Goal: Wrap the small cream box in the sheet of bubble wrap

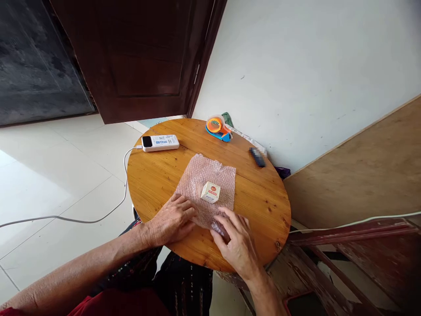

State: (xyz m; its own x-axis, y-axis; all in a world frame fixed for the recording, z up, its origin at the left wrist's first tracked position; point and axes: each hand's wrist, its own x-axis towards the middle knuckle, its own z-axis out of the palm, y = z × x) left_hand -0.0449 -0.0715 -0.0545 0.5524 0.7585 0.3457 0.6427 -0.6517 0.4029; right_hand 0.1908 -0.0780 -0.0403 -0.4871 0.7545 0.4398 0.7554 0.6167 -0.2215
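A sheet of clear, pinkish bubble wrap [223, 175] lies spread on the round wooden table [263, 193]. On top of it sits a small cream-coloured box [210, 192] with red printing, apart from both hands. My left hand [176, 218] is closed at the near left edge of the wrap, its fingers curled and the fingertips partly hidden. At the near right corner, my right hand [235, 237] curves its thumb and fingers around the slightly raised edge of the wrap.
A white power bank [160, 143] with a cable [108, 213] lies at the table's left. An orange and blue tape dispenser [219, 128] stands at the back, near the wall. A dark, blurred-out object [257, 157] lies at the right. A wooden chair [358, 245] is beside the table.
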